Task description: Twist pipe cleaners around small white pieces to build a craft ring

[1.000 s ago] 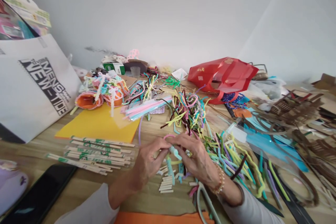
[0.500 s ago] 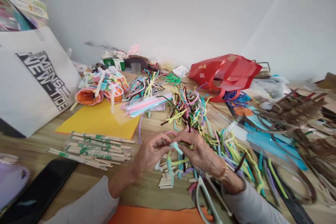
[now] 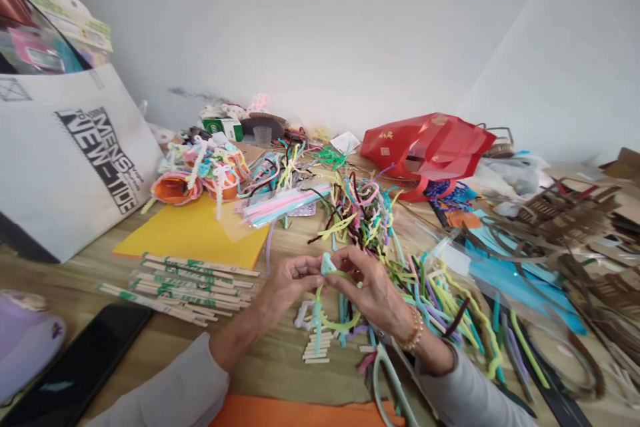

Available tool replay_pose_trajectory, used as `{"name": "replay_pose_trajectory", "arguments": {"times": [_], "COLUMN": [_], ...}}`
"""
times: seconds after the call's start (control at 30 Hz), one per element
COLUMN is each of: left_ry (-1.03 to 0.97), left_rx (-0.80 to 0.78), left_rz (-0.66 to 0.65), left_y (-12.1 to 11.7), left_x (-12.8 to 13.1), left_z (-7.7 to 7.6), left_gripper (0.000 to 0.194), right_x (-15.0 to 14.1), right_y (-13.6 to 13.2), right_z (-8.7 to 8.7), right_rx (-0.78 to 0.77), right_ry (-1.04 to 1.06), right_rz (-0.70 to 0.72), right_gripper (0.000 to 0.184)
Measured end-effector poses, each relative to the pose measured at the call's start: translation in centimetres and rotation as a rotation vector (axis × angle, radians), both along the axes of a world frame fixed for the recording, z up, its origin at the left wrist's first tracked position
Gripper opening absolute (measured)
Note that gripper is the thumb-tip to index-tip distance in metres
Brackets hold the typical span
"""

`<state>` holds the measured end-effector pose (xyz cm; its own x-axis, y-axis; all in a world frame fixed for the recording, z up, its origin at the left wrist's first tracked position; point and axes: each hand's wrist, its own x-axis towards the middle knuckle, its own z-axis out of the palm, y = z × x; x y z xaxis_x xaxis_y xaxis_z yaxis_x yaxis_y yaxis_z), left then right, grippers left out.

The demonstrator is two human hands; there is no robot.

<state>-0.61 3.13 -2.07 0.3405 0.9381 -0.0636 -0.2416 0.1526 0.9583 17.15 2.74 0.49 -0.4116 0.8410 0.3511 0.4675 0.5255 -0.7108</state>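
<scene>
My left hand point(image 3: 285, 283) and my right hand point(image 3: 373, 290) meet over the wooden table point(image 3: 75, 273), both pinching a small light-blue pipe-cleaner piece point(image 3: 327, 265). A green pipe cleaner point(image 3: 340, 323) loops down from it between my hands. Under them lie short white sticks point(image 3: 315, 347) and a white fuzzy shape point(image 3: 303, 313). A big tangle of coloured pipe cleaners point(image 3: 365, 210) lies just beyond my fingers. My right wrist wears a bead bracelet point(image 3: 414, 333).
Wrapped chopsticks point(image 3: 185, 283) and a yellow sheet point(image 3: 190, 233) lie to the left. A white tote bag point(image 3: 65, 160) stands far left, a black phone point(image 3: 75, 373) near left. Scissors point(image 3: 395, 380) rest by my right forearm. A red bag point(image 3: 430, 143) and brown cardboard pieces point(image 3: 575, 213) fill the right.
Both hands have lifted slightly and kept working the light-blue piece; it now stands more upright between the fingertips, and the green loop hangs lower.
</scene>
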Motion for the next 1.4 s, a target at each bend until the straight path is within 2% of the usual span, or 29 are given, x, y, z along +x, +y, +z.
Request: {"name": "replay_pose_trajectory", "arguments": {"times": [0.13,0.23,0.4,0.6,0.77,0.9,1.1,1.2,1.33,1.4], "left_ry": [0.06,0.108,0.166,0.254,0.249,0.181,0.125,0.229,0.457,0.497], "left_rx": [0.09,0.13,0.189,0.234,0.218,0.149,0.081,0.118,0.27,0.299], "left_rz": [0.047,0.037,-0.015,0.049,0.06,0.038,0.06,0.143,0.297,0.315], "left_y": [-0.4,-0.7,-0.9,-1.2,-1.1,-0.8,-0.8,-1.3,-2.0,-2.1], "left_x": [0.4,0.5,0.5,0.6,0.4,0.3,0.6,0.9,1.2,1.2], "left_z": [-0.1,-0.1,0.2,0.7,0.2,-0.2,0.1,0.3,0.3,0.3], "left_gripper": [0.018,0.018,0.017,0.01,0.011,0.016,0.017,0.011,0.008,0.007], "right_x": [-0.3,-0.4,-0.2,0.0,0.1,0.1,0.0,-0.2,-0.5,-0.6], "right_y": [-0.3,-0.3,-0.1,0.2,0.4,0.3,0.0,-0.1,-0.3,-0.3], "right_z": [0.0,0.0,-0.1,0.0,-0.3,-0.3,0.0,-0.3,-0.6,-0.5], "right_rx": [0.06,0.047,-0.055,-0.187,-0.248,-0.219,-0.135,-0.093,-0.028,-0.029], "right_ry": [-0.044,-0.011,0.051,0.131,0.184,0.147,0.062,0.026,0.007,0.01], "right_rz": [0.047,0.072,0.065,0.083,0.098,0.086,0.073,0.041,0.018,0.024], "right_gripper": [0.007,0.01,0.012,0.016,0.023,0.021,0.016,0.015,0.014,0.014]}}
